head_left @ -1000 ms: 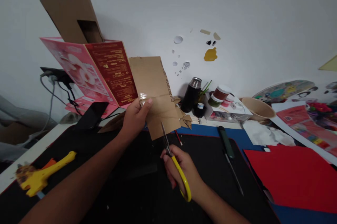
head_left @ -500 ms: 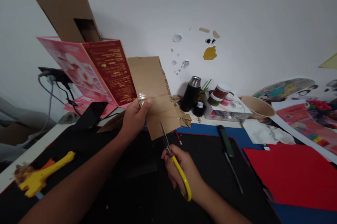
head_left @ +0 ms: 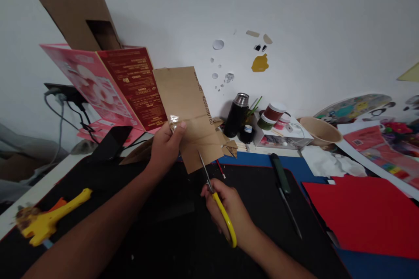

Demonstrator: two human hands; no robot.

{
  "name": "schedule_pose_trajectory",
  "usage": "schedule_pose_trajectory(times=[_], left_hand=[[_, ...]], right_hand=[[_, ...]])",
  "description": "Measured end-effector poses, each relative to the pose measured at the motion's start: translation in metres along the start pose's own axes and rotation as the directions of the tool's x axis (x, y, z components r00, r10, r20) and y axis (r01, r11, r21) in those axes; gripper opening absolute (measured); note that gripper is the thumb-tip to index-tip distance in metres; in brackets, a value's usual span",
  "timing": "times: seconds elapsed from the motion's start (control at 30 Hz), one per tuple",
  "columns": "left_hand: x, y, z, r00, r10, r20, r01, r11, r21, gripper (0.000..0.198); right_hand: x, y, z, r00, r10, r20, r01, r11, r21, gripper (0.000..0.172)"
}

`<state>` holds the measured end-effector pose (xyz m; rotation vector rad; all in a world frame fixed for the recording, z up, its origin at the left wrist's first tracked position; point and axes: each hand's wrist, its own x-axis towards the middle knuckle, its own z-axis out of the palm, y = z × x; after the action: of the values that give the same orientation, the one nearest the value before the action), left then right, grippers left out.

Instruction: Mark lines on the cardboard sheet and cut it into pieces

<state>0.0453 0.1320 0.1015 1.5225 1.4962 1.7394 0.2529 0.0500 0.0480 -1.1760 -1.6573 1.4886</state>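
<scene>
My left hand (head_left: 166,146) grips a flat brown piece of cardboard (head_left: 181,95) by its left edge, thumb on the front face. The cardboard stands tilted above the black mat, with printed digits down its right side and shiny clear tape by my thumb. In my right hand (head_left: 229,209) is a pair of yellow-handled scissors (head_left: 225,220), fingers wrapped through the handles. One blade lies over the front of the cardboard's lower part; the other blade is mostly hidden behind it.
Behind stand a pink and red box (head_left: 131,87), a black thermos (head_left: 236,115) and paint jars (head_left: 273,113). On the black mat (head_left: 157,244) lie a green-handled cutter (head_left: 280,174) and a yellow giraffe-like toy (head_left: 49,220). Red paper (head_left: 366,218) is at the right.
The whole view has shifted slightly. Both hands, the cardboard and the scissors keep nearly the same arrangement, the blades still at the lower edge.
</scene>
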Motion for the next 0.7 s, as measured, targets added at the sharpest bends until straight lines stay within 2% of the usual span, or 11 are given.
schedule_pose_trajectory(times=[0.17,0.4,0.5,0.7], left_hand=[[-0.001,0.001,0.0,1.0,0.004,0.002,-0.004,1.0,0.002,0.028],[-0.002,0.003,0.0,1.0,-0.009,0.001,0.009,1.0,-0.013,0.029],[-0.002,0.003,0.0,1.0,-0.008,0.003,0.008,1.0,-0.013,0.029],[0.0,0.008,-0.004,1.0,0.01,-0.001,-0.01,1.0,0.003,0.027]], right_hand=[[0.0,0.0,-0.001,0.999,-0.046,-0.03,0.044,0.998,-0.048,0.008],[0.001,0.0,0.0,0.996,0.074,0.044,-0.076,0.996,0.037,0.017],[0.001,0.003,-0.001,0.998,0.042,0.056,-0.045,0.997,0.058,0.024],[0.0,0.002,-0.01,0.988,-0.033,0.152,0.017,0.995,0.101,0.038]])
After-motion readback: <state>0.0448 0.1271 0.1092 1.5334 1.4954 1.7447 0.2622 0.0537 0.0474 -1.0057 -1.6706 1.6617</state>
